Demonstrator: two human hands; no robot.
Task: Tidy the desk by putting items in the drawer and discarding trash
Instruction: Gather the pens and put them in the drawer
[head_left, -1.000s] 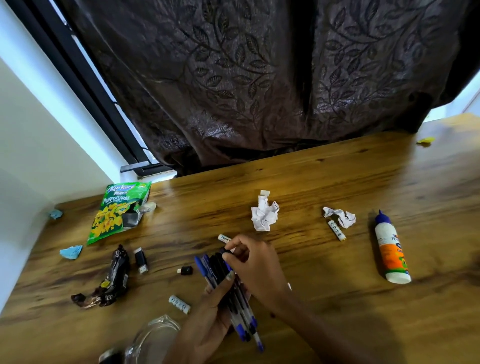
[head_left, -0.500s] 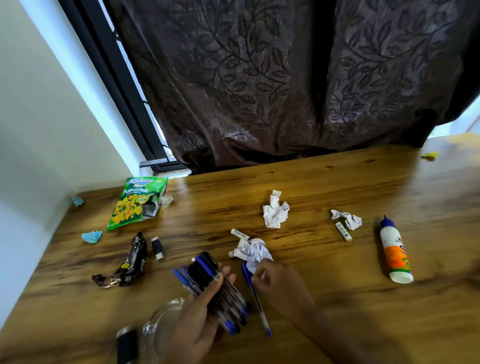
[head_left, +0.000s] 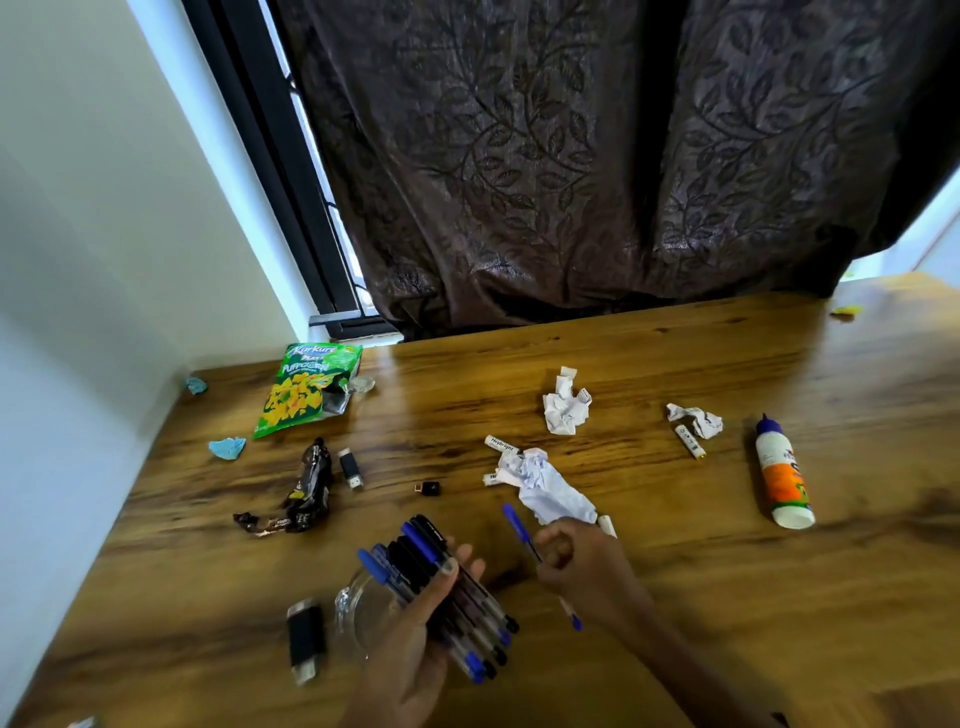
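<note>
Lifting blue pen (head_left: 519, 529) off desk (head_left: 727, 597) now

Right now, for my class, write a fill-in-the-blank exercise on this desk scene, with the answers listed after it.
1. The left hand holds a bundle of ____.
2. The right hand grips a single pen with a ____ cap.
3. The glue bottle lies on its ____ on the desk.
4. The snack bag is mainly ____.

Answers: pens; blue; side; green
</note>
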